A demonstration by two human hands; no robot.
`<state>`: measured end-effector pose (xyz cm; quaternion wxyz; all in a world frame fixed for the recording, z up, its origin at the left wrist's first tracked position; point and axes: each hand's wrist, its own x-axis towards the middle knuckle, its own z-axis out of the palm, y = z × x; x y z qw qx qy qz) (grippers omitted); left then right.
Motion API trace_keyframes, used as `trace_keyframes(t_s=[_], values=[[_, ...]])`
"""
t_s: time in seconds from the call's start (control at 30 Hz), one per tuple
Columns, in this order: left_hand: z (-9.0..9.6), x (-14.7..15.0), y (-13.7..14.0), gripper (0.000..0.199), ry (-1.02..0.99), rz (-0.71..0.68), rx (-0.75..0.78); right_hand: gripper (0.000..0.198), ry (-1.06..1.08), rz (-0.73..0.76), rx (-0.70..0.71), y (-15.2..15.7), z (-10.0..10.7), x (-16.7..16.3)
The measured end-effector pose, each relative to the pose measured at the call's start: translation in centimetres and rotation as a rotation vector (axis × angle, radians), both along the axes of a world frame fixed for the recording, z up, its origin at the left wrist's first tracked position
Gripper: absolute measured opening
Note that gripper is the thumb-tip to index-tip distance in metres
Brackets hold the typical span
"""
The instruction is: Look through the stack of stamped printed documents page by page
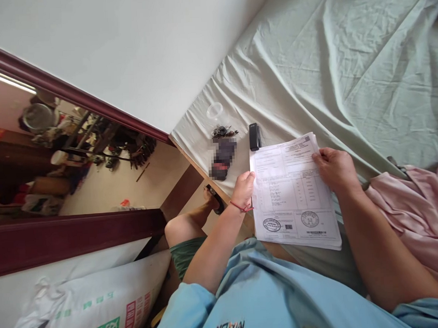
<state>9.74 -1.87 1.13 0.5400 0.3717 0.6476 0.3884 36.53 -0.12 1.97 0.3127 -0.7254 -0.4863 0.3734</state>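
Note:
A stack of printed papers [289,190] with two round stamps near its lower edge is held between both hands above the lap and bed edge. My left hand [244,189], with a red string on its wrist, pinches the stack's left edge. On the opposite side my right hand [337,167] grips the upper right edge, thumb on top. Just beyond the top left corner of the papers lies a black stapler [254,137]. The fingers under the stack are hidden.
Left of the stapler lie a blurred dark object [224,158], a small dark pile [223,132] and a clear plastic cup [215,112]. A pink cloth [413,208] is at right on the pale green bedsheet [302,83]. A white printed sack [105,299] stands lower left, below a doorway.

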Motion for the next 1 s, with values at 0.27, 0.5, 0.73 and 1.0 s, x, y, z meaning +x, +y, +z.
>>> trace_keyframes(t_s=[0.27, 0.5, 0.73, 1.0], values=[[2.9, -1.2, 1.3, 0.021, 0.460, 0.004, 0.275, 0.024, 0.049, 0.003, -0.021, 0.0, -0.2, 0.1], [3.9, -1.0, 4.8, 0.056, 0.640, -0.390, 0.606, 0.026, 0.096, -0.022, -0.022, 0.1, -0.6, 0.4], [3.6, -0.3, 6.4, 0.072, 1.065, -0.588, 0.513, 0.028, 0.094, -0.023, -0.005, 0.0, -0.9, 0.5], [2.4, -0.3, 5.8, 0.075, 1.251, -0.639, 0.519, 0.025, 0.084, -0.014, -0.069, 0.0, -0.4, 0.4]])
